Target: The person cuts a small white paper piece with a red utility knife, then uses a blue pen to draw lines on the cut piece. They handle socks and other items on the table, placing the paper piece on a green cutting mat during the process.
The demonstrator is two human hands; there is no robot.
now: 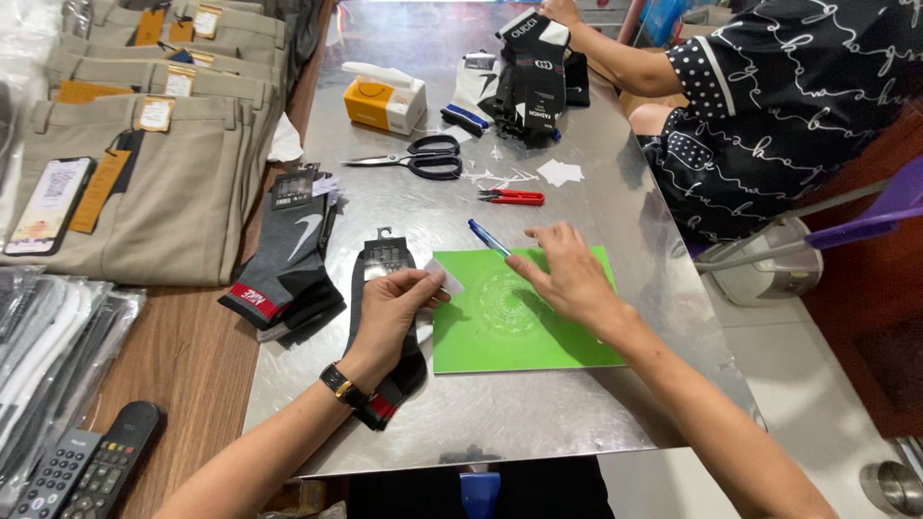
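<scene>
So the left hand (389,309) has its fingers (420,284) pinched around a small white label (443,277), held right above a dark sock pair (385,264) lying on the shiny metal desk (538,404). The right hand (567,274) is flat, fingers (524,273) spread and gripping nothing, pressing on a green cutting mat (510,336) just right of the label. A blue pen (487,236) sits just beyond those fingers, red snips (511,197) and black scissors (413,160) farther off.

Steel table (596,404) bears green mat (538,336), scissors (423,159) (black-handled), socks (288,259).
</scene>
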